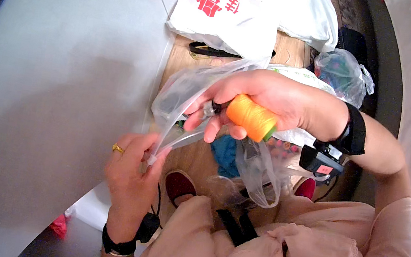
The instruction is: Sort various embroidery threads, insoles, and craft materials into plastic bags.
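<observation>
My left hand (132, 173), with a gold ring, pinches the edge of a clear plastic slider bag (172, 97) beside its small white slider (151, 159). My right hand (276, 89) is turned palm up at the bag's mouth, with some fingers against the clear film. A spool of orange thread (250, 115) with a green end lies in that palm. Between the right fingers is a small clear and black item (210, 109), possibly a bobbin. The bag's contents are mostly hidden behind the film and the hand.
A large grey-white panel (81, 48) fills the left side. White plastic bags with red print (222, 22) lie ahead on the wooden floor, near a black strap (213, 52). A filled clear bag (343, 73) sits at right. Blue cloth (225, 156) lies below my right hand.
</observation>
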The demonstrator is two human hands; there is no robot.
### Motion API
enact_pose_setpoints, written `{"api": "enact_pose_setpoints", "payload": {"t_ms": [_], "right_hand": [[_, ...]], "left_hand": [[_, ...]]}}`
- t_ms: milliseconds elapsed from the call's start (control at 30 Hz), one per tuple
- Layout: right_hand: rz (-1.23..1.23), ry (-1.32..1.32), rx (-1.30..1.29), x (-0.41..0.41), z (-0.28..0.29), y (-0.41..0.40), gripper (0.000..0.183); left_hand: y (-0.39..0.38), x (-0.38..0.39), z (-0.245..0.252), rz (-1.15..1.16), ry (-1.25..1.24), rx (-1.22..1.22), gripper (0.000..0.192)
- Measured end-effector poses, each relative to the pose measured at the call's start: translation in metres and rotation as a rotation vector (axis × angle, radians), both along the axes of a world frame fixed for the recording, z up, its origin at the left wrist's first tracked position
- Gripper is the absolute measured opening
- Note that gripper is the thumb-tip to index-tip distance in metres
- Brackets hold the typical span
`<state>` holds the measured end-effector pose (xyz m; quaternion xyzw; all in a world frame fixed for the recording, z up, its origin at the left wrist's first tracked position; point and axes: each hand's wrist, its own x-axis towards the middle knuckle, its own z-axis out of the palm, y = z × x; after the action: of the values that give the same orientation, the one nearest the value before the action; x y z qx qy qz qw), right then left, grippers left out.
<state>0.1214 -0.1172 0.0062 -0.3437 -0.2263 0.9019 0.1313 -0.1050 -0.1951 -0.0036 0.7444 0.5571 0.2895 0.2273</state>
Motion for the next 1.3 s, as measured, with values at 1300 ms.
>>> {"api": "enact_pose_setpoints", "payload": {"t_ms": [1300], "right_hand": [[-0.094,-0.45,2.384,-0.073,-0.015,-0.029,0.008]], "left_hand": [[-0.02,-0.022,0.005,-0.129,0.308,0.176,0.015]]}}
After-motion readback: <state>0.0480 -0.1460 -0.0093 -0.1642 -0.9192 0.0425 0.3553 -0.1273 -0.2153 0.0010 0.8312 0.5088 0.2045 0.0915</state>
